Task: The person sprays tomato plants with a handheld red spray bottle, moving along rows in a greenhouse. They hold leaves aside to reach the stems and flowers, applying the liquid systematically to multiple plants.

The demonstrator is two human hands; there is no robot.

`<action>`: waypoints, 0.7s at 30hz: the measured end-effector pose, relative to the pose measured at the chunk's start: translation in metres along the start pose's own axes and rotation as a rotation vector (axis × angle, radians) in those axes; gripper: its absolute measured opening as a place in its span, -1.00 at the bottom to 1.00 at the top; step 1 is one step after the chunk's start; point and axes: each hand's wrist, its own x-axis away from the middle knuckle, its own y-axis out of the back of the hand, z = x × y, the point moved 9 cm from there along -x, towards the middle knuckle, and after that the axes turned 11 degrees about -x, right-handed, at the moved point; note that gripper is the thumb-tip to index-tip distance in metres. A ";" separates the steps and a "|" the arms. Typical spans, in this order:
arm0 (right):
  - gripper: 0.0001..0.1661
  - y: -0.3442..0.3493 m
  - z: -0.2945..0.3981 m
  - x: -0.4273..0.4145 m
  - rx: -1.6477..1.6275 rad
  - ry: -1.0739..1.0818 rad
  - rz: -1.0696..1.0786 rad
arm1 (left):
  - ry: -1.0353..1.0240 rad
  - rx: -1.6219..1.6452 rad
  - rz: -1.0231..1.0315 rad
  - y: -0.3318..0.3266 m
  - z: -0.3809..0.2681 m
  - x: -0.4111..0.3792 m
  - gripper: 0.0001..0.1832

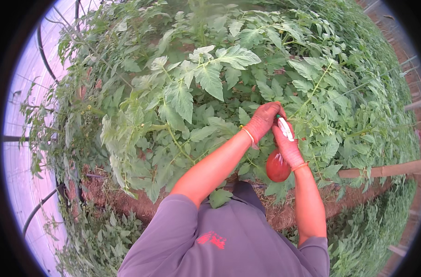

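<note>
My right hand grips a small spray bottle by its neck. The bottle's white trigger head shows above the fingers, with a green nozzle tip pointing away from me. Its round red body hangs below the hand, among tomato leaves. Just left of the nozzle, my left hand is bent over with curled fingers, close to or touching the right hand's fingertips. Whatever lies under those fingers is hidden. Both hands look thinly gloved, with bands at the wrists. Leafy tomato plants surround them.
A taut string slants through the foliage at right. A wooden pole juts in below it. Brown soil runs between this row and the plants behind me. At left stand plastic greenhouse sheeting and a dark curved pipe.
</note>
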 end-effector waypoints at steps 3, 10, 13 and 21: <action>-0.59 0.010 0.000 -0.004 -0.071 0.170 0.023 | 0.070 0.078 -0.050 -0.010 -0.001 0.002 -0.64; -0.78 0.024 -0.007 -0.017 -0.111 0.420 0.096 | -0.002 -0.008 -0.165 -0.014 -0.003 -0.010 -0.69; -0.78 0.033 -0.014 -0.025 0.031 0.324 0.120 | 0.034 0.007 -0.247 -0.019 -0.007 -0.006 -0.68; -0.72 0.039 0.033 0.036 0.183 0.442 0.278 | -0.034 0.024 -0.452 0.008 -0.003 0.013 -0.59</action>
